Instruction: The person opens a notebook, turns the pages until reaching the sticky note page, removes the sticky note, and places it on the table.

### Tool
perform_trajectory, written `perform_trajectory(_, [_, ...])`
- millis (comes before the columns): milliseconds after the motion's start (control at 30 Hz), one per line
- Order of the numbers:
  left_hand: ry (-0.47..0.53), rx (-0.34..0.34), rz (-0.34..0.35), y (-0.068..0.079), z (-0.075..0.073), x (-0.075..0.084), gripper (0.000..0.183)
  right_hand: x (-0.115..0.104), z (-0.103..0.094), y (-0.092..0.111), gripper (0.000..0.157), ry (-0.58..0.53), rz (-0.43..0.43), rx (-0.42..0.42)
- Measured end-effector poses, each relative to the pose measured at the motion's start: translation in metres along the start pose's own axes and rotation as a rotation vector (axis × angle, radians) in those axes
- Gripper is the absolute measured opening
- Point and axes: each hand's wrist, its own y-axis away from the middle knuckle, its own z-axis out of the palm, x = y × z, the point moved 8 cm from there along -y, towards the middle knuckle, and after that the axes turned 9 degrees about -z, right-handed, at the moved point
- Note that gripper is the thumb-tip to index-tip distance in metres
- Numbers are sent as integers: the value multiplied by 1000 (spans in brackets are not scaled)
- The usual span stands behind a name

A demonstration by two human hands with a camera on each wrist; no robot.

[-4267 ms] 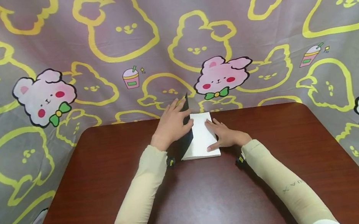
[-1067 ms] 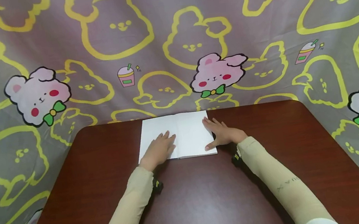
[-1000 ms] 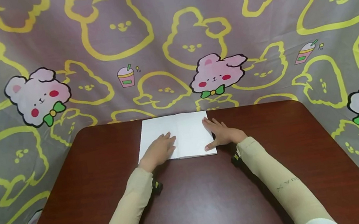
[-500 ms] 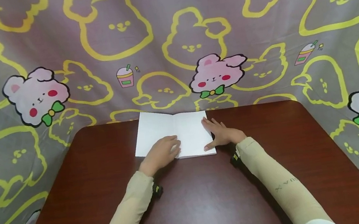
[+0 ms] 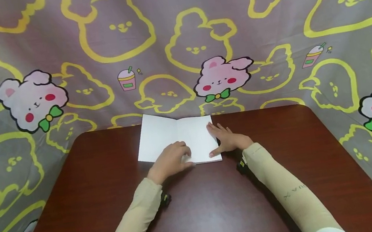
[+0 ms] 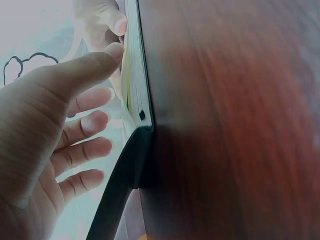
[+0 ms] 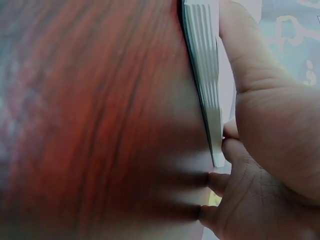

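Observation:
A notebook (image 5: pixel 193 131) with blank white pages lies spread at the table's far edge. Its left side slopes up off the tabletop; in the left wrist view, the dark cover (image 6: pixel 117 185) bends away from the page block at the spine. My left hand (image 5: pixel 171 159) hovers over the fold, fingers loosely bent, thumb tip right at the front edge of the right-hand pages. Spread along the right edge, my right hand (image 5: pixel 227 140) rests its thumb and index finger on the page. In the right wrist view, two of its fingertips reach the tabletop beside the page block (image 7: pixel 207 65).
The notebook lies on a dark reddish-brown table (image 5: pixel 207 209) with rounded far corners. A grey curtain (image 5: pixel 161 47) with yellow outlines and cartoon rabbits hangs close behind and along both sides. Beige sleeves (image 5: pixel 279 182) cover both forearms.
The black cover side has swung from upright to the left, lain flat, then risen at a slant. My left hand has moved from the left page toward the fold. My right hand has stayed put.

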Motion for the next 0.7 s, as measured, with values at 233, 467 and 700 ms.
perform_trajectory(233, [27,-49,-37,-3,6,-2,31,-1,-1,0,124,-10,-7,-2])
perform_trajectory(467, [91,-89,-145,-4,5,-11,25,-1,-1,-1,123,-10,-4,-2])
perform_trajectory(700, [79,-93,-137,-4,7,-11,23,-2,-3,0,124,-29,-10,-4])
